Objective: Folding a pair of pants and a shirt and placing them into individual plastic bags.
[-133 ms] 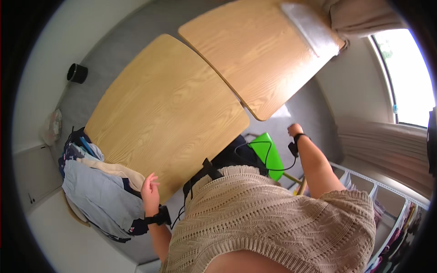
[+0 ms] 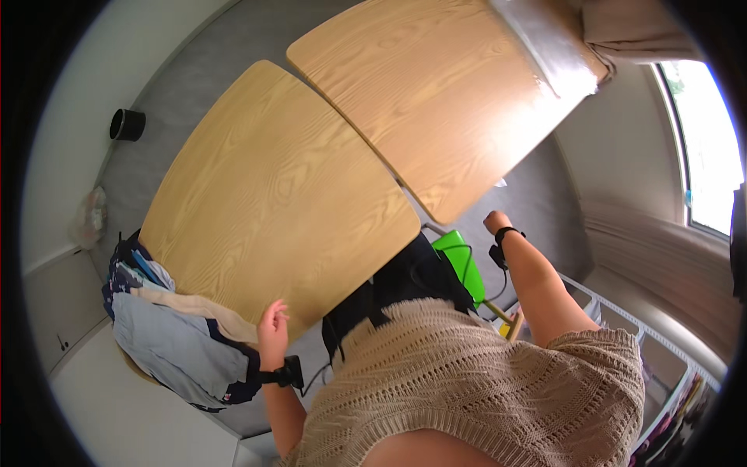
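Observation:
My left hand [image 2: 273, 325] hangs over the near edge of the light wooden table [image 2: 272, 187], beside a pile of clothes. Its fingers are loosely bent and apart, with nothing in them. Closest to it are a cream garment [image 2: 191, 307] and a light blue-grey garment [image 2: 167, 335], both draped at the table's left corner. Out to the right, over the floor, my right hand [image 2: 496, 222] is curled closed, and no object shows in it. Each wrist wears a black strap with a small device and a cable.
A second wooden table [image 2: 428, 101] stands beyond a narrow gap, with a clear plastic sheet [image 2: 545, 47] on its far end. A bright green chair [image 2: 464, 265] is below my right hand. White shelving [image 2: 622, 311] stands at right, a black bin [image 2: 127, 124] far left.
My view has shifted a little. My left hand has moved slightly to the right, away from the clothes; my right hand is slightly further left. Less of the green chair shows.

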A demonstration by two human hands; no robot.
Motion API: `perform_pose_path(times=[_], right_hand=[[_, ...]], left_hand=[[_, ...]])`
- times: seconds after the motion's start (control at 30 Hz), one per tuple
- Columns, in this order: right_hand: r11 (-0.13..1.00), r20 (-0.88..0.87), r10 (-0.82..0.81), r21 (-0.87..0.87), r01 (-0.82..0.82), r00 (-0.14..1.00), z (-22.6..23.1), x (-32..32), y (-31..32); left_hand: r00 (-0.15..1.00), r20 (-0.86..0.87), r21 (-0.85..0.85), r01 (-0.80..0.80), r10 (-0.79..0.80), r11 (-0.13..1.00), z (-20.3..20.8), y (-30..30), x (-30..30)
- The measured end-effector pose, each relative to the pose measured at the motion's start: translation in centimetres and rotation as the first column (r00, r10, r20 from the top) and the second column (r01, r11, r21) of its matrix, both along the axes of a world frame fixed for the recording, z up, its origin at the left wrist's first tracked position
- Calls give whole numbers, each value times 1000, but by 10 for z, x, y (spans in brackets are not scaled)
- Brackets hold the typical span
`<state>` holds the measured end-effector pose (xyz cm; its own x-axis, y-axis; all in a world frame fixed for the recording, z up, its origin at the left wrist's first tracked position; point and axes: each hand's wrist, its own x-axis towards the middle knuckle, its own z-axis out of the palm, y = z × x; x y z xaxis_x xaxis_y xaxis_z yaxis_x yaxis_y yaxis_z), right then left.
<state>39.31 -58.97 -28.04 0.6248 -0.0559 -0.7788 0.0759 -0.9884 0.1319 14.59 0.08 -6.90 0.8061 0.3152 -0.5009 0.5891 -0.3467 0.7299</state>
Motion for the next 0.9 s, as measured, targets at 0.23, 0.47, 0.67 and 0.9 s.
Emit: perform_pose_path(times=[0.23,0.47,0.67,0.9], right_hand=[[860,-205,495,254,-442,844,-93,0,89],[913,-226,354,294,-282,908,-84,-39,50],[900,-237,384,309,-306,892,-88,-29,38],[877,-238,458,279,-391,857,-91,-5,24]], left_hand=[[817,-575,-5,29,-26,1000,-33,-3,28],[790,-608,-102,30,-86,994,-88,0,23],[827,-560,-137,-147,46,980,-84,3,18],[883,-463,-163,-171,78,972,-90,-2,16]])
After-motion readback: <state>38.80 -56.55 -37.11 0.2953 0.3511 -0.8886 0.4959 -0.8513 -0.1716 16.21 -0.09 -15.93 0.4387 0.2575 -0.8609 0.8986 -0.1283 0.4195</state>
